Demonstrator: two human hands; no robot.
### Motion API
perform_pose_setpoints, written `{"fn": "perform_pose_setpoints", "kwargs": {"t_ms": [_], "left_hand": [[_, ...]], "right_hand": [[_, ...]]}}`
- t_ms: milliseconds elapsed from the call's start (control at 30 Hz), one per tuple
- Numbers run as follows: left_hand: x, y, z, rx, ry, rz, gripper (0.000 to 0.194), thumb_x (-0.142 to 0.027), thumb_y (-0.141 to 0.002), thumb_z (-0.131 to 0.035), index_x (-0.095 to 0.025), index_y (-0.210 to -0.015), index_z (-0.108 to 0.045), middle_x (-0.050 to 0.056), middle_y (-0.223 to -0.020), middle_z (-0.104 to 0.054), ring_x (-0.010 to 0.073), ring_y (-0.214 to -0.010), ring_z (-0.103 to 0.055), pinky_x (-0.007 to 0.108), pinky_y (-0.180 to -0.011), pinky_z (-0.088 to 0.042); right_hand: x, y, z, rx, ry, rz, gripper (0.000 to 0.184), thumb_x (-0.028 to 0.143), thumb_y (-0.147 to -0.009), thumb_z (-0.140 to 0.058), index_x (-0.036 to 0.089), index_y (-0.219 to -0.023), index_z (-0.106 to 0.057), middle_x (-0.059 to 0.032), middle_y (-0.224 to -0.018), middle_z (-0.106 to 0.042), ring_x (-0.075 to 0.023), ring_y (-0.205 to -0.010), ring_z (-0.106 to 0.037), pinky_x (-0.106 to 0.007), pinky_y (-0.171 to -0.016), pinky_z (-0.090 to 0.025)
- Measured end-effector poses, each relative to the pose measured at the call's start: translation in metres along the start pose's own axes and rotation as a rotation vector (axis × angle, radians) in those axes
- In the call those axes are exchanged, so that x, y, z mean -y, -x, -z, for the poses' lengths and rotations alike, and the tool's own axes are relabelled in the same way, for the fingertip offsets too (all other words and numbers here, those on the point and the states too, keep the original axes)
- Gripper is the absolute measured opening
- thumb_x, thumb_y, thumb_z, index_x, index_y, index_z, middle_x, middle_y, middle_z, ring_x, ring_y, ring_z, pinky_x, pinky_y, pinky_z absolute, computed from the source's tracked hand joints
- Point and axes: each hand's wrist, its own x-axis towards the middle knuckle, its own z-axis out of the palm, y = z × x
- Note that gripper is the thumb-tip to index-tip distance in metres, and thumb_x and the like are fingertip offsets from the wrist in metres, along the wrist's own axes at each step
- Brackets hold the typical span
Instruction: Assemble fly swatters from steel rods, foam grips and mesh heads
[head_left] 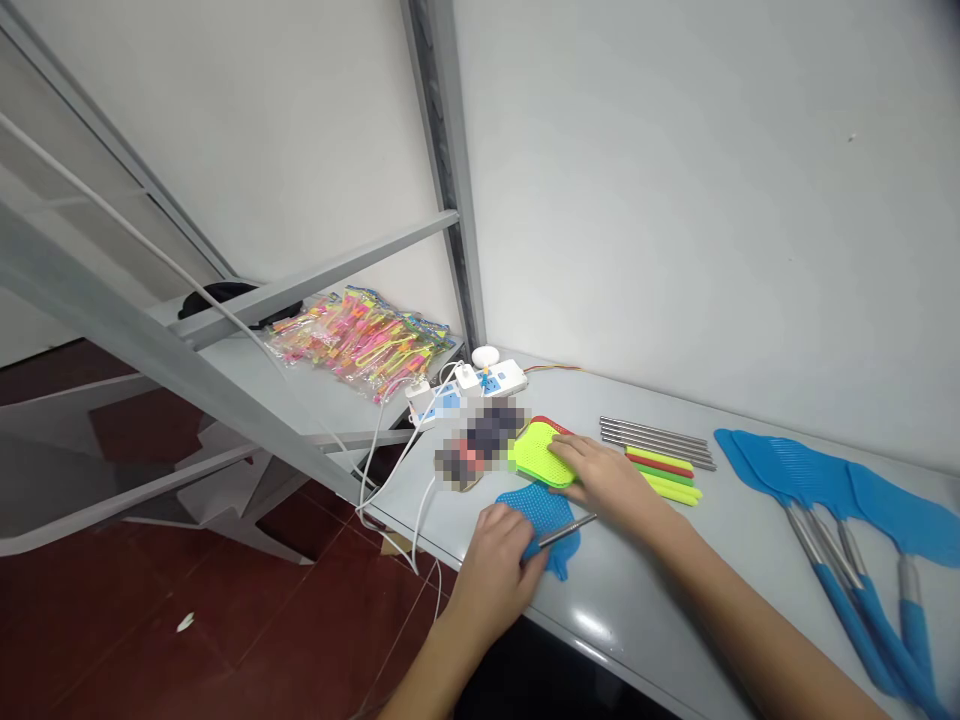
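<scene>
My left hand (501, 553) is closed on a blue mesh swatter head (541, 512) lying near the front edge of the grey table (645, 590). A thin metal rod (568, 531) runs from that head toward my right hand (600, 473). The right hand rests with curled fingers on a stack of yellow-green swatter heads (538, 452), with a red one showing under it. Whether the right hand pinches the rod is hidden.
Several metal rods (656, 440) and coloured handles (664, 473) lie behind my right hand. Finished blue swatters (832, 500) lie at the right. White power strips (469, 388) with cables sit at the table's corner. Packets of bright toys (360, 340) lie on the left shelf.
</scene>
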Motion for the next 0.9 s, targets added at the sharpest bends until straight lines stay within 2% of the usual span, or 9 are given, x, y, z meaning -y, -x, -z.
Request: {"fn": "perform_pose_setpoints", "kwargs": {"t_ms": [100,167,300,400,533,600,667,767,900], "left_hand": [[0.003,0.003,0.0,-0.026,0.057,-0.024,0.015,-0.025,-0.088,-0.064,-0.018,-0.08,-0.053,0.007,-0.104,-0.061,0.0239,-0.102,-0.05,0.038,-0.086,-0.044],[0.003,0.003,0.001,-0.027,0.061,-0.02,0.019,-0.028,-0.083,-0.071,-0.019,-0.083,-0.055,0.006,-0.121,-0.058,0.026,-0.115,-0.045,0.04,-0.094,-0.041],[-0.006,0.007,0.0,0.033,-0.01,-0.01,0.022,-0.034,-0.08,-0.073,-0.019,-0.086,-0.058,0.004,-0.127,-0.058,0.0272,-0.116,-0.047,0.046,-0.095,-0.04],[-0.021,0.009,-0.008,0.076,-0.074,-0.019,0.025,-0.039,-0.08,-0.072,-0.019,-0.086,-0.06,0.005,-0.125,-0.059,0.0285,-0.109,-0.051,0.046,-0.088,-0.043],[-0.044,0.005,-0.026,0.085,-0.088,-0.001,0.02,-0.035,-0.088,-0.063,-0.017,-0.095,-0.063,0.01,-0.123,-0.059,0.0297,-0.103,-0.052,0.047,-0.083,-0.045],[-0.054,0.001,-0.034,0.056,0.008,0.009,0.02,-0.032,-0.092,-0.056,-0.016,-0.1,-0.064,0.011,-0.122,-0.06,0.0291,-0.104,-0.052,0.048,-0.087,-0.044],[-0.062,-0.003,-0.04,0.001,0.212,0.049,0.022,-0.032,-0.094,-0.052,-0.017,-0.103,-0.064,0.011,-0.118,-0.061,0.0282,-0.106,-0.052,0.048,-0.093,-0.041],[-0.07,-0.009,-0.046,-0.07,0.492,0.153,0.026,-0.037,-0.094,-0.051,-0.019,-0.107,-0.064,0.009,-0.113,-0.063,0.0267,-0.109,-0.053,0.045,-0.1,-0.038],[-0.072,-0.016,-0.051,-0.078,0.625,0.254,0.036,-0.044,-0.097,-0.041,-0.019,-0.111,-0.061,0.009,-0.111,-0.065,0.0238,-0.105,-0.058,0.039,-0.095,-0.043]], "right_hand": [[0.0,0.001,-0.008,0.006,0.005,0.015,0.069,0.053,-0.075,-0.071,0.017,-0.131,-0.054,-0.0165,-0.137,-0.054,-0.0318,-0.126,-0.049,-0.046,-0.1,-0.044],[0.0,0.002,-0.012,0.003,0.011,0.015,0.075,0.059,-0.075,-0.068,0.015,-0.133,-0.053,-0.019,-0.142,-0.049,-0.0348,-0.131,-0.044,-0.049,-0.101,-0.042],[0.001,0.007,-0.01,-0.035,0.021,-0.004,0.05,0.046,-0.094,-0.048,0.016,-0.133,-0.053,-0.0165,-0.148,-0.043,-0.0336,-0.137,-0.035,-0.051,-0.101,-0.04],[0.001,0.02,-0.002,-0.067,0.015,-0.018,0.039,0.033,-0.099,-0.037,0.019,-0.129,-0.056,-0.0128,-0.142,-0.05,-0.0301,-0.132,-0.043,-0.048,-0.098,-0.042],[-0.006,0.058,0.011,-0.108,0.003,-0.056,0.033,0.026,-0.099,-0.036,0.021,-0.119,-0.062,-0.0109,-0.13,-0.06,-0.0272,-0.12,-0.054,-0.047,-0.095,-0.045],[-0.01,0.081,0.019,-0.157,-0.045,-0.11,0.032,0.024,-0.098,-0.036,0.021,-0.117,-0.062,-0.0109,-0.127,-0.061,-0.026,-0.118,-0.055,-0.047,-0.096,-0.045],[-0.011,0.103,0.029,-0.22,-0.131,-0.193,0.03,0.025,-0.098,-0.037,0.02,-0.115,-0.061,-0.0107,-0.123,-0.063,-0.0245,-0.115,-0.056,-0.045,-0.097,-0.045],[-0.001,0.129,0.042,-0.291,-0.232,-0.329,0.027,0.031,-0.098,-0.04,0.021,-0.113,-0.06,-0.0091,-0.116,-0.064,-0.0225,-0.111,-0.057,-0.041,-0.098,-0.045],[0.026,0.146,0.037,-0.244,-0.207,-0.392,0.034,0.042,-0.096,-0.045,0.022,-0.119,-0.057,-0.0097,-0.121,-0.061,-0.0257,-0.114,-0.054,-0.045,-0.097,-0.044]]}}
